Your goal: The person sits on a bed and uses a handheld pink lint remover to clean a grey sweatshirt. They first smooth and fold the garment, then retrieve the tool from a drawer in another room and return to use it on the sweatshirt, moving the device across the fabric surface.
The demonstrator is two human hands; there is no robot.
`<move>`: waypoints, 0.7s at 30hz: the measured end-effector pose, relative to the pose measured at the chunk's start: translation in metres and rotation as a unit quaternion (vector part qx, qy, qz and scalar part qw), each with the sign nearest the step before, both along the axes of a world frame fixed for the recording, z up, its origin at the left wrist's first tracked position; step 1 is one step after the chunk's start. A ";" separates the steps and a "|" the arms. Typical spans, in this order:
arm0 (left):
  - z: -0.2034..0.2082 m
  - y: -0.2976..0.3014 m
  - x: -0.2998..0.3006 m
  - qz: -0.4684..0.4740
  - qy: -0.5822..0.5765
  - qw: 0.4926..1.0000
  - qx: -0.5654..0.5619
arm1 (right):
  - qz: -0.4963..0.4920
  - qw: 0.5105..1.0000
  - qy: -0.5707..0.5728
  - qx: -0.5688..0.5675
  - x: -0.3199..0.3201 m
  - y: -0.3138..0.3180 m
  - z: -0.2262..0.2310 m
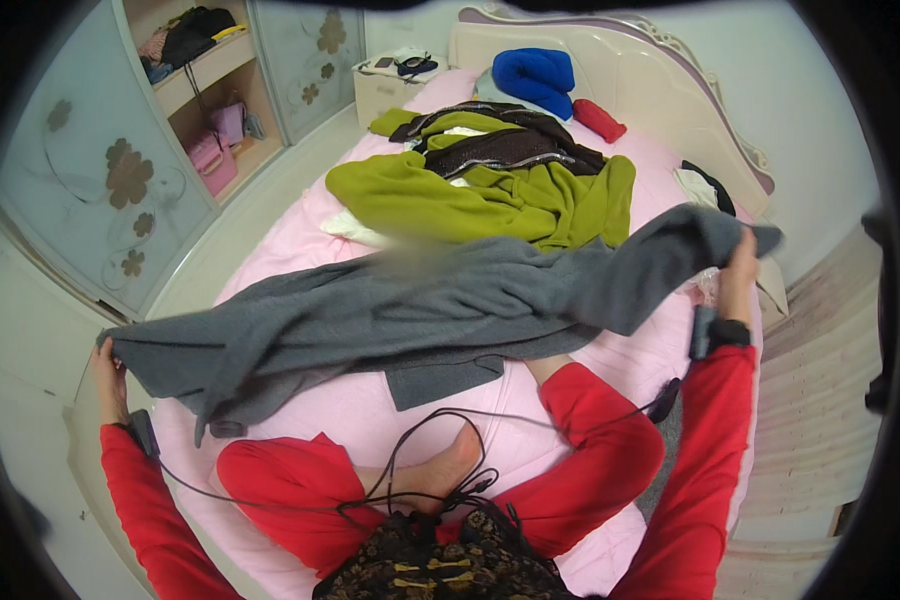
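A long grey garment [400, 305] of soft fabric is stretched sideways across the bed in front of my crossed legs. My left hand [110, 382] pinches one end of it at the far left. Out to the right and farther from me, my right hand [738, 275] grips the other end, lifted off the bed. The middle sags in folds, and a squared flap hangs toward me. I cannot tell from the folds which kind of garment it is. Just beyond it lies a rumpled olive-green garment [490, 200].
A dark, trimmed garment [515, 150], a blue folded bundle [535, 82] and a red roll [599, 120] lie toward the headboard [660, 75]. Black cables [410, 440] run over my lap between devices on my wrists. An open wardrobe [210, 75] stands at left, by a nightstand [380, 95].
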State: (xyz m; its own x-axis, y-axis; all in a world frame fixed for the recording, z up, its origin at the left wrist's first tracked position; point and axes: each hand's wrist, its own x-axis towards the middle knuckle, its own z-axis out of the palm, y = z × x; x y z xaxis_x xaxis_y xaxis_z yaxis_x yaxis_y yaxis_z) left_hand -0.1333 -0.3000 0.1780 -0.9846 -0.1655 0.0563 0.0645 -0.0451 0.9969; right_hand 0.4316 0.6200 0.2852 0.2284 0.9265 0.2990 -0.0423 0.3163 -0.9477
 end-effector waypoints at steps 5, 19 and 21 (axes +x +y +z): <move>-0.043 -0.002 -0.007 0.015 -0.094 0.977 -0.191 | -0.134 0.900 -0.413 0.032 0.118 0.054 -0.021; -0.099 -0.005 0.034 -0.031 0.013 0.962 -0.272 | 0.418 0.645 -0.616 0.176 -0.101 -0.213 -0.140; -0.095 -0.003 0.040 -0.048 0.068 0.960 -0.268 | 0.354 0.608 -0.651 0.285 -0.119 -0.240 -0.148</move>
